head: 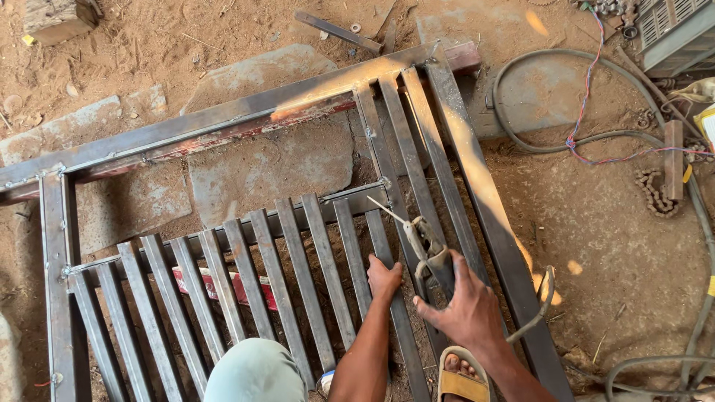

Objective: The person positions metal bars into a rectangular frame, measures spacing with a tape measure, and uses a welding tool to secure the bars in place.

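A right hand [465, 309] grips a welding electrode holder [428, 249] over a steel gate frame [223, 119] on the dirt floor [596, 223]; the left hand [383, 277] clasps a slat [387, 260].

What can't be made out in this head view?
- Left hand: palm and its contact with the flat steel bar are hidden by its own back.
- Right hand: its grip on the electrode holder covers the handle end.
- Welding rod: tip too thin to tell if it touches the gate frame.
- Welding machine: cut off by the top right edge.
- Sandal: cut off by the bottom edge.
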